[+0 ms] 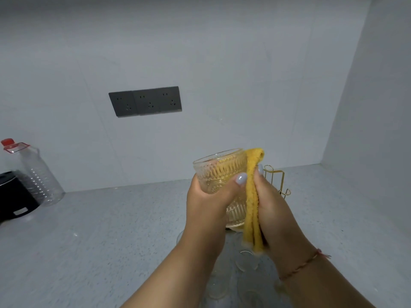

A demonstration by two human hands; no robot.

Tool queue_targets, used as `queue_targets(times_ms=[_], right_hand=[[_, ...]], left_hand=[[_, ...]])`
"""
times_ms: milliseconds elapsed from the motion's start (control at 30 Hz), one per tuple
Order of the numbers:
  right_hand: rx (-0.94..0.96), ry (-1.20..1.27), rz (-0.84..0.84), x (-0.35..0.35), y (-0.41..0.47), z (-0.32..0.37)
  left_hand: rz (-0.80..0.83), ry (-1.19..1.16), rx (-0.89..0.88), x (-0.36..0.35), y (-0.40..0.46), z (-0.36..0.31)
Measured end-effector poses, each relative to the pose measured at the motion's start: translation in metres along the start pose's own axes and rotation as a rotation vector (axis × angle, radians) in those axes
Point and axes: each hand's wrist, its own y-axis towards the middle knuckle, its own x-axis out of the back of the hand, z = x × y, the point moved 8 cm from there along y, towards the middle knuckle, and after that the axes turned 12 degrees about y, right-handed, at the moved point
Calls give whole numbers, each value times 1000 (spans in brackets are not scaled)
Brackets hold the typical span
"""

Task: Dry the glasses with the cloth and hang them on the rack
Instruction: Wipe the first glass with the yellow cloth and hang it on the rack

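Observation:
A clear ribbed glass (219, 172) is held up above the counter, its mouth tilted up and to the left. My left hand (208, 201) wraps around its left side with the thumb across the front. My right hand (272, 207) presses a folded yellow cloth (252, 203) against the glass's right side. The gold wire rack (278, 181) stands on the counter just behind my right hand, mostly hidden by it. Several more clear glasses (245, 261) lie on the counter below my wrists, blurred and partly covered by my forearms.
A grey speckled counter (111, 230) runs to a white back wall and a side wall on the right. An empty plastic bottle with a red cap (37, 172) and a black appliance (15, 196) stand at the far left. A dark socket panel (145, 101) is on the wall.

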Motion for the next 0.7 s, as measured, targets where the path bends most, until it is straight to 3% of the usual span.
queue_targets(times_ms=[300,400,500,633,700], right_hand=[[64,-199,-66,10,-12,-1],[128,-214,-210,32,-13,24],[287,-281,-243,41,-4,68],[435,-479,-55,7,3,94],[397,-614,121,-13,0,82]], left_hand=[[-50,-213,52,15,18,-2],[-41,-85,29,29,25,-5],[72,113,46,33,23,-5],[289,270,76,15,15,-5],[337,287,77,11,14,-6]])
